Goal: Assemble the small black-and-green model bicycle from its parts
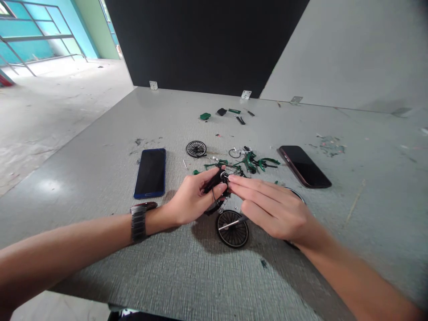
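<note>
Here a small black part (219, 178) sits pinched between left hand (192, 198) and right hand (270, 207).

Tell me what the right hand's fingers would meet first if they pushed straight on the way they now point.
The right hand points up-left, fingertips already at the small black part pinched in the left hand. That part comes first, then probably the left thumb; depth is hard to judge from this view.

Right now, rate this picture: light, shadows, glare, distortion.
Head view: even daylight; soft shadows beneath the left hand, right hand and spoked wheel; a faint sheen on the table; wide-angle bending at the edges; forearms stretched; centre sharp.
</note>
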Demonstrator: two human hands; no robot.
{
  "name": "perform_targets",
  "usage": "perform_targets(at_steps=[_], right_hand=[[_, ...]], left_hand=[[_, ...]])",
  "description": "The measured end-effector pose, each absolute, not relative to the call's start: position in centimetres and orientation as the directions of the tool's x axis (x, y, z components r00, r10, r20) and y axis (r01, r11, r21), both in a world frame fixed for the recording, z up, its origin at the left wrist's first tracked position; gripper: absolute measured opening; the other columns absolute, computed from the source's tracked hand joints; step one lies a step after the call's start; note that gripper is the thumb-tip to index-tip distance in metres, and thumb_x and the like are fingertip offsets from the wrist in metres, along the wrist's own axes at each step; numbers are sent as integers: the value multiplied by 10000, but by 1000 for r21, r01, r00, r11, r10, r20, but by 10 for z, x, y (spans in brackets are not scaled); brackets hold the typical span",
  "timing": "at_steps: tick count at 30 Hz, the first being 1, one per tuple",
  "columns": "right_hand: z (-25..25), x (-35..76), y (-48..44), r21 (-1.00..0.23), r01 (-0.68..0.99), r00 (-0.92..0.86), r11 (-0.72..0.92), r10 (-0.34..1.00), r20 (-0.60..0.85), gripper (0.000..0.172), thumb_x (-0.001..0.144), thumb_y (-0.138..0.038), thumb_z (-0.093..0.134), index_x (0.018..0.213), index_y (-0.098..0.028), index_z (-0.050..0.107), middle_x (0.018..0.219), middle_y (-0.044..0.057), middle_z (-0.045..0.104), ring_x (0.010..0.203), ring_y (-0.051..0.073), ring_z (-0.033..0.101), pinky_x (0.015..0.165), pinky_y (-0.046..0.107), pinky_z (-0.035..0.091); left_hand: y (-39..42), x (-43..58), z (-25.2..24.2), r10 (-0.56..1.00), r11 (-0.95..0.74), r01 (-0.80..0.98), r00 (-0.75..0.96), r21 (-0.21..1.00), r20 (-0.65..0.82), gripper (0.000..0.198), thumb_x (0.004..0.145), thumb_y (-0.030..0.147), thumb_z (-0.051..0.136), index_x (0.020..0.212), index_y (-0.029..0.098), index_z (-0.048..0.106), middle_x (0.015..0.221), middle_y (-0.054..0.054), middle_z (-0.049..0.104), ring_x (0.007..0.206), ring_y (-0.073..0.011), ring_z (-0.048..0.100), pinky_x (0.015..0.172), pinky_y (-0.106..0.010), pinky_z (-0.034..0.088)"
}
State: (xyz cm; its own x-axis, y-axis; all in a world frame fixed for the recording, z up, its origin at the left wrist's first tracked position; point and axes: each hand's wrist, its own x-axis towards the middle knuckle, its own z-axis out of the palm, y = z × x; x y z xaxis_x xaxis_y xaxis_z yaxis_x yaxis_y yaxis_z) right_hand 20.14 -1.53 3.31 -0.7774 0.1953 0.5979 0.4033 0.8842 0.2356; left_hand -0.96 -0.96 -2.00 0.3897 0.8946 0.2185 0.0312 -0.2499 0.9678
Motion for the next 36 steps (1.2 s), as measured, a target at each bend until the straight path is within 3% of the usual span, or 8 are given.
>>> perform_targets(at_steps=[5, 12, 19, 27, 36], right_hand=[[29, 199, -15, 166, 439, -724, 883, 239, 647, 185, 903, -18, 611, 838, -184, 661, 1077, 95, 788, 1123, 233, 721, 965, 369, 628], [26, 192, -16, 140, 448, -666, 883, 225, 711, 209, 861, -16, 686, 769, -190, 615, 1023, 82, 798, 1051, 221, 746, 912, 340, 645], [22, 193, -14, 96, 458, -652, 884, 260, 712, 215, 871, -41, 697, 796, -205, 581, 1072, 77, 782, 1086, 203, 730, 956, 341, 629], [16, 191, -13, -25, 406, -583, 914, 279, 763, 255, 855, 0, 664, 759, -191, 525, 1060, 109, 776, 1076, 221, 739, 949, 339, 630], [18, 188, -16, -28, 416, -587, 909, 292, 755, 229, 872, -32, 653, 769, -194, 528, 1044, 109, 778, 1066, 226, 742, 941, 332, 630]], left_hand=[[-10, -12, -16, 881, -363, 137, 373, 922, 292, 500, 895, 361, 671, 1341, 150, 590, 1080, -85, 709, 907, -180, 655, 837, -315, 573], [-10, -11, -19, 881, -378, 178, 370, 909, 294, 603, 838, 249, 707, 1410, 149, 547, 1067, -70, 725, 904, -179, 674, 840, -301, 564], [-8, -12, -17, 886, -392, 206, 347, 897, 307, 601, 839, 330, 742, 1381, 133, 571, 1068, -80, 750, 899, -192, 695, 825, -310, 571], [-8, -9, -17, 910, -363, 201, 288, 910, 299, 555, 855, 297, 720, 1361, 116, 581, 1155, -112, 752, 988, -214, 719, 890, -331, 578], [-7, -9, -16, 915, -361, 209, 268, 909, 301, 487, 831, 253, 742, 1292, 140, 632, 1129, -103, 763, 1033, -242, 721, 918, -365, 586]])
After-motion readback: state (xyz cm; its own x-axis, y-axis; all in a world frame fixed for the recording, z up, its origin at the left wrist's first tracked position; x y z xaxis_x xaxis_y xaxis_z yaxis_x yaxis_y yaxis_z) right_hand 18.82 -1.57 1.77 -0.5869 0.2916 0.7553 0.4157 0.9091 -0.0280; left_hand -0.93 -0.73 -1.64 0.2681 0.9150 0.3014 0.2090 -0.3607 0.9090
